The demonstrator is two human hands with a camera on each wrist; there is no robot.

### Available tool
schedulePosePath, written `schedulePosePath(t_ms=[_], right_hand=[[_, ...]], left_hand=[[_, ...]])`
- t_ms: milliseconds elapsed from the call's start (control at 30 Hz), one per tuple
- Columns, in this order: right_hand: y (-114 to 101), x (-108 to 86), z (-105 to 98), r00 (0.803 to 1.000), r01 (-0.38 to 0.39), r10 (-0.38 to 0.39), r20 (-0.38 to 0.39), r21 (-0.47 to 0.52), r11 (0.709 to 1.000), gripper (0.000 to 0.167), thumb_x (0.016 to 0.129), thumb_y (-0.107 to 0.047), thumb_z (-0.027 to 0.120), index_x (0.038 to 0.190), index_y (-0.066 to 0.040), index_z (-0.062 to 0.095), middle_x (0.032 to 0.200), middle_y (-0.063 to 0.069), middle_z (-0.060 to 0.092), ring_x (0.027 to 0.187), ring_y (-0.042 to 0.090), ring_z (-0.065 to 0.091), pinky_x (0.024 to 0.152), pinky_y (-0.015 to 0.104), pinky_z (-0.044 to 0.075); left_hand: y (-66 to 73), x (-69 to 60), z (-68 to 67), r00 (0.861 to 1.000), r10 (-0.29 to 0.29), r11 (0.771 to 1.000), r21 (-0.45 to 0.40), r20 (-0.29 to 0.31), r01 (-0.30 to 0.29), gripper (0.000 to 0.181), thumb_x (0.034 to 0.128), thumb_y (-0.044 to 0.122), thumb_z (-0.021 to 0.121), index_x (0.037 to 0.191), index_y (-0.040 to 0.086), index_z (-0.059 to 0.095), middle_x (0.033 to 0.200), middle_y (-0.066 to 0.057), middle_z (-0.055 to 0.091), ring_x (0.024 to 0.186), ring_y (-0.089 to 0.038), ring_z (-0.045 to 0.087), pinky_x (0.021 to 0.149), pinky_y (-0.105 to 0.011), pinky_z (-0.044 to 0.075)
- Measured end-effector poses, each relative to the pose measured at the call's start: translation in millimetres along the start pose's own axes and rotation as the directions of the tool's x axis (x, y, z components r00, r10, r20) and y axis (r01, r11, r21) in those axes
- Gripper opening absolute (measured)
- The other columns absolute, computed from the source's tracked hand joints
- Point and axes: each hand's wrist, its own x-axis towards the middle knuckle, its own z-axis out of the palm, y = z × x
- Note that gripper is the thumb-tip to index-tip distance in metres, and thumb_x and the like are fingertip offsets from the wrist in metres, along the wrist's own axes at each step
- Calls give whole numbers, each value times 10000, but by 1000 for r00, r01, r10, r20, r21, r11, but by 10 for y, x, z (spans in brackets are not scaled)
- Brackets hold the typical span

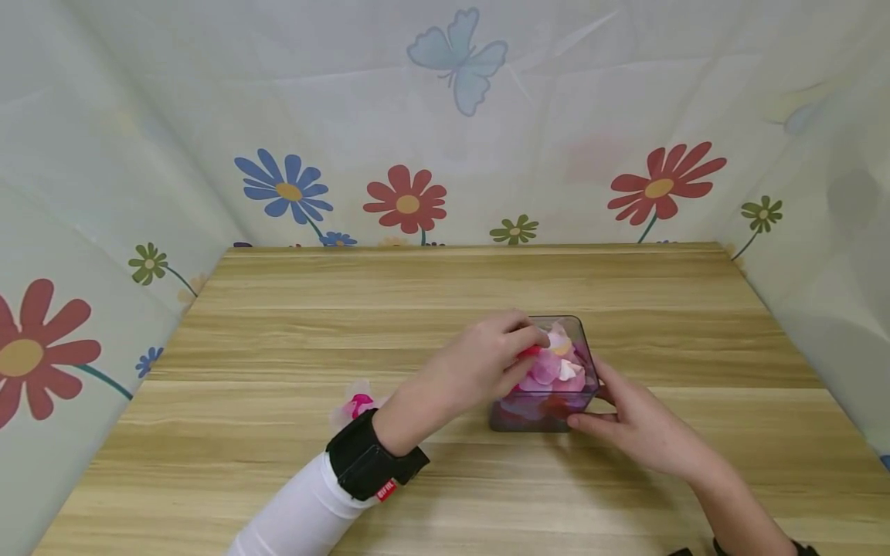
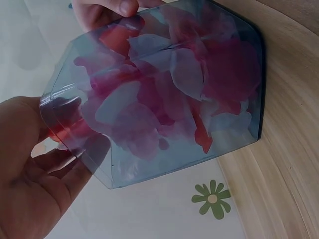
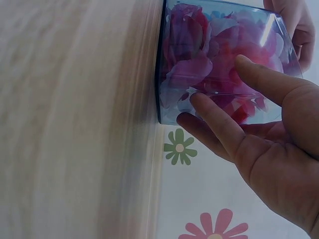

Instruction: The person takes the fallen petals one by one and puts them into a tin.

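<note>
A see-through, bluish-grey plastic box [image 1: 531, 423] stands on the table, filled with pink, white and red artificial petals [image 1: 545, 367]. My left hand [image 1: 480, 363] reaches over the box's open top from the left, its curled fingers around a red petal [image 1: 531, 351]. In the left wrist view, those fingers show partly through the wall of the box [image 2: 184, 159]. My right hand [image 1: 643, 425] holds the box at its near right corner, thumb on the front and fingers along the side. Its fingers [image 3: 219, 119] reach over the petals behind the wall in the right wrist view.
A loose pink and white petal piece [image 1: 360, 403] lies on the wooden table [image 1: 334, 309], left of the box and partly behind my left wrist strap [image 1: 368, 459]. A flower-printed curtain [image 1: 556, 116] closes off the back and both sides.
</note>
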Motion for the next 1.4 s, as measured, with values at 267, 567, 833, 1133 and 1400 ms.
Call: schedulePosePath(t_ms=[267,567,833,1133,1400], right_hand=[[-7,-2,-8,1000,-5,5,2,-4,1000,814,938,-87,758,1603,-153,293,1473,206,502,1291,476,532,864,355,578],[0,-12,-6,1000,-5,5,7,-1,1000,782,943,-83,751,1588,-113,311,1481,209,491,1296,481,524,869,368,576],[8,0,11,1000,-1,1,4,-16,1000,794,950,-86,745,1600,-127,292,1492,223,478,1299,493,517,874,371,575],[28,4,17,1000,1,-1,-3,-27,1000,805,941,-85,755,1597,-103,289,1469,244,496,1287,500,525,871,375,576],[14,-1,17,1000,-15,15,4,-31,999,799,947,-103,752,1597,-106,288,1474,223,502,1300,484,521,890,376,568]], left_hand=[[18,-5,29,998,62,998,-30,24,-62,521,956,272,758,1415,98,582,1266,-89,602,1162,-199,588,1012,-253,477],[31,-33,21,998,55,998,-25,28,-55,571,954,446,722,1409,120,610,1397,-47,587,1316,-182,511,1132,-318,370],[-17,-133,-36,1000,13,1000,-26,-21,-13,626,922,412,772,1442,135,563,1397,-79,534,1271,-205,509,1060,-330,446],[-111,-261,-172,993,-117,993,27,17,116,585,984,456,665,1463,151,523,1417,-82,516,1312,-225,480,1097,-417,419],[-232,-452,-204,990,-143,988,57,-17,144,535,989,410,672,1434,132,566,1334,-80,544,1217,-216,514,1035,-390,461]])
